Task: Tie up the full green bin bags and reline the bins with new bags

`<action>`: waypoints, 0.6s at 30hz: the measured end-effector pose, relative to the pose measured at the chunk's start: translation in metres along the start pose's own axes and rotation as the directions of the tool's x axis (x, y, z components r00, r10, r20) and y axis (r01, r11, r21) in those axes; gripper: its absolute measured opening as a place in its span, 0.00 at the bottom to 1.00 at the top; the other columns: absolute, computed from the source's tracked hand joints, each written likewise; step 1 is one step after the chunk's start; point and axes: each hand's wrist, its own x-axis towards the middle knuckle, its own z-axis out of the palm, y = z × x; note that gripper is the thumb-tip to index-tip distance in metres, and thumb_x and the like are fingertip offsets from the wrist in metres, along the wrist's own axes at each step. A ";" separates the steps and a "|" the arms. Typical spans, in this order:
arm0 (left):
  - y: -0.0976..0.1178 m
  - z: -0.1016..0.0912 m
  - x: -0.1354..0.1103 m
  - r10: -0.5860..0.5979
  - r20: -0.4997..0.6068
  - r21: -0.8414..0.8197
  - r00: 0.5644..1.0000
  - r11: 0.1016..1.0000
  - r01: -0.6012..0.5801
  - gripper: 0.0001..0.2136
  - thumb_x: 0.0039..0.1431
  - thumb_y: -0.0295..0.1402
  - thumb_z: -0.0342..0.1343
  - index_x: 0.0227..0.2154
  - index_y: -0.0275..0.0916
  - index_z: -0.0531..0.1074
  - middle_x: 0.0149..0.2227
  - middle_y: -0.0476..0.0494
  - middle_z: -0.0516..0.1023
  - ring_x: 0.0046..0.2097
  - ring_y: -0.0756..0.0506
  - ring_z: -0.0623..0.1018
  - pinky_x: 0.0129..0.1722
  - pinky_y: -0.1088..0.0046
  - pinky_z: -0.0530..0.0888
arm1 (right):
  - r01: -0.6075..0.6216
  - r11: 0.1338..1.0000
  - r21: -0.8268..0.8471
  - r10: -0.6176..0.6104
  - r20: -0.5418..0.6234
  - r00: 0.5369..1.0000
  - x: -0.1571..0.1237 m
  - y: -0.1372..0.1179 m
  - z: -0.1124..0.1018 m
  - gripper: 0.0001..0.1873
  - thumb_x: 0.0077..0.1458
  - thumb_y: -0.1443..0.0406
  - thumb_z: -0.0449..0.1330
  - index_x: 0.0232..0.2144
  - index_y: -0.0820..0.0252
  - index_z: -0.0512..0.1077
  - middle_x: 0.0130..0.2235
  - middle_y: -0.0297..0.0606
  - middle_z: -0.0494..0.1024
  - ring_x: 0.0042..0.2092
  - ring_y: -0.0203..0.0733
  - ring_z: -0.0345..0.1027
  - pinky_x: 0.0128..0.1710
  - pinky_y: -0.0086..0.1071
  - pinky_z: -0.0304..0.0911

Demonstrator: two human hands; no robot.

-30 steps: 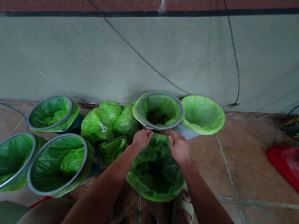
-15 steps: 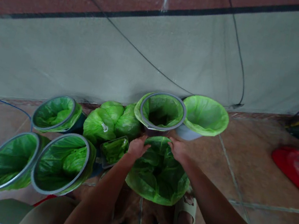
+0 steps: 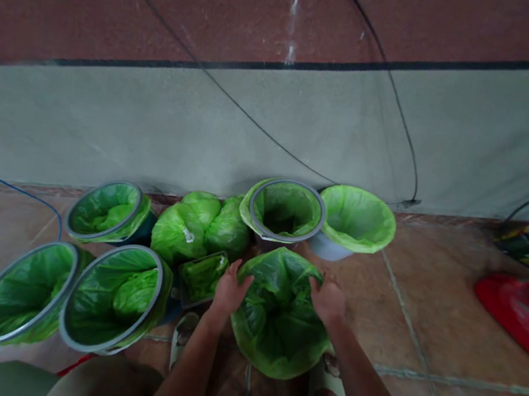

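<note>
Directly in front of me stands a bin lined with a green garbage bag (image 3: 276,352), its mouth facing up and the bag folded over the rim. My left hand (image 3: 231,290) holds the bag at the left side of the rim, thumb on the inner side. On the opposite side, my right hand (image 3: 327,301) grips the bag edge, its fingers partly hidden. Just beyond are a lined bin with a grey ring (image 3: 253,197) and a pale bin with a light green liner (image 3: 357,220). The bin's own wall is hidden by the bag.
Several lined bins stand left, including a grey-ringed bin (image 3: 64,320). Tied green bags (image 3: 178,231) and a small lined basket (image 3: 203,279) sit between. A red dustpan-like object (image 3: 518,321) lies right. Cables hang along the wall (image 3: 156,119). My feet flank the bin.
Both hands have moved from the far rim, apart and nearer, to the left and right sides. The far bag edge now stands up between them. The camera view has tilted slightly upward.
</note>
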 end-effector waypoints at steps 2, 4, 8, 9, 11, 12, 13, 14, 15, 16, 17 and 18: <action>-0.005 0.007 -0.008 0.007 -0.010 0.005 1.000 1.000 -0.007 0.26 0.61 0.37 0.53 0.60 0.33 0.61 0.60 0.33 0.69 0.60 0.42 0.70 0.59 0.66 0.66 | 0.081 0.994 0.073 -0.077 -0.065 0.995 0.009 -0.011 -0.008 0.26 0.64 0.57 0.47 0.59 0.65 0.63 0.54 0.53 0.73 0.52 0.51 0.70 0.49 0.37 0.64; -0.010 0.013 -0.012 0.016 0.005 0.008 1.000 1.000 -0.016 0.24 0.62 0.36 0.51 0.60 0.34 0.61 0.60 0.34 0.69 0.61 0.42 0.70 0.60 0.66 0.66 | 0.181 0.975 0.127 -0.172 -0.082 0.982 0.023 -0.025 -0.014 0.23 0.65 0.58 0.45 0.56 0.61 0.67 0.55 0.47 0.74 0.53 0.48 0.69 0.51 0.35 0.63; -0.015 0.018 -0.014 0.037 0.071 -0.044 0.997 0.998 -0.034 0.21 0.65 0.35 0.46 0.59 0.36 0.62 0.58 0.37 0.72 0.59 0.44 0.72 0.58 0.68 0.67 | 0.249 0.959 0.136 -0.258 0.054 0.965 0.052 -0.044 -0.015 0.21 0.66 0.58 0.44 0.49 0.55 0.74 0.47 0.41 0.79 0.46 0.44 0.73 0.46 0.32 0.64; -0.016 0.018 -0.014 0.031 0.085 -0.058 0.996 0.998 -0.026 0.20 0.66 0.35 0.45 0.59 0.37 0.62 0.57 0.38 0.73 0.57 0.44 0.73 0.57 0.68 0.68 | 0.258 0.957 0.134 -0.272 0.100 0.957 0.057 -0.045 -0.013 0.21 0.66 0.58 0.45 0.48 0.55 0.75 0.45 0.40 0.80 0.44 0.43 0.74 0.44 0.32 0.64; -0.017 0.016 -0.014 0.016 0.110 -0.080 0.994 0.997 -0.007 0.19 0.67 0.36 0.44 0.59 0.39 0.62 0.55 0.39 0.74 0.55 0.44 0.75 0.55 0.67 0.69 | 0.288 0.946 0.149 -0.310 0.159 0.937 0.062 -0.043 -0.008 0.19 0.65 0.58 0.47 0.46 0.54 0.76 0.44 0.39 0.81 0.43 0.42 0.74 0.43 0.31 0.64; -0.017 0.015 -0.014 0.016 0.118 -0.092 0.993 0.996 -0.006 0.19 0.67 0.36 0.44 0.59 0.40 0.62 0.55 0.40 0.75 0.55 0.44 0.75 0.55 0.67 0.70 | 0.305 0.939 0.159 -0.330 0.168 0.929 0.063 -0.041 -0.005 0.17 0.64 0.59 0.49 0.47 0.55 0.75 0.45 0.39 0.80 0.43 0.42 0.73 0.44 0.31 0.64; -0.017 0.014 -0.014 0.021 0.122 -0.104 0.992 0.995 -0.008 0.19 0.66 0.36 0.45 0.58 0.41 0.62 0.55 0.41 0.75 0.54 0.44 0.75 0.54 0.68 0.70 | 0.322 0.932 0.167 -0.348 0.166 0.922 0.063 -0.037 -0.002 0.17 0.63 0.61 0.51 0.48 0.55 0.75 0.46 0.39 0.80 0.44 0.41 0.73 0.45 0.32 0.64; -0.018 0.014 -0.014 0.024 0.125 -0.115 0.992 0.993 -0.010 0.19 0.66 0.36 0.46 0.58 0.41 0.62 0.55 0.41 0.75 0.54 0.44 0.75 0.54 0.68 0.70 | 0.337 0.927 0.167 -0.363 0.162 0.918 0.063 -0.033 0.001 0.16 0.62 0.62 0.53 0.50 0.55 0.74 0.46 0.39 0.80 0.45 0.41 0.73 0.46 0.32 0.64; -0.018 0.013 -0.013 0.025 0.129 -0.123 0.991 0.992 -0.009 0.19 0.66 0.37 0.47 0.58 0.41 0.63 0.54 0.41 0.76 0.54 0.44 0.76 0.54 0.68 0.70 | 0.346 0.925 0.158 -0.370 0.162 0.915 0.063 -0.028 0.003 0.16 0.61 0.63 0.54 0.50 0.55 0.73 0.46 0.39 0.80 0.45 0.41 0.73 0.47 0.32 0.63; -0.019 0.012 -0.013 0.020 0.139 -0.125 0.990 0.992 -0.003 0.19 0.65 0.37 0.48 0.57 0.40 0.63 0.53 0.41 0.76 0.54 0.44 0.76 0.53 0.68 0.71 | 0.350 0.926 0.140 -0.371 0.169 0.913 0.062 -0.024 0.005 0.16 0.61 0.64 0.54 0.50 0.55 0.73 0.45 0.39 0.80 0.45 0.41 0.72 0.47 0.32 0.63; -0.019 0.012 -0.013 0.006 0.151 -0.120 0.988 0.993 0.012 0.20 0.64 0.37 0.50 0.57 0.40 0.63 0.52 0.40 0.77 0.53 0.44 0.77 0.53 0.69 0.71 | 0.354 0.927 0.120 -0.371 0.177 0.912 0.062 -0.020 0.006 0.15 0.60 0.64 0.55 0.48 0.55 0.74 0.44 0.39 0.80 0.44 0.41 0.72 0.47 0.32 0.63; -0.020 0.012 -0.013 -0.011 0.165 -0.109 0.986 0.994 0.030 0.20 0.63 0.36 0.51 0.56 0.40 0.64 0.50 0.41 0.78 0.52 0.44 0.77 0.52 0.69 0.72 | 0.359 0.928 0.102 -0.372 0.180 0.910 0.063 -0.017 0.007 0.14 0.59 0.65 0.56 0.46 0.56 0.75 0.43 0.40 0.80 0.44 0.41 0.72 0.47 0.32 0.63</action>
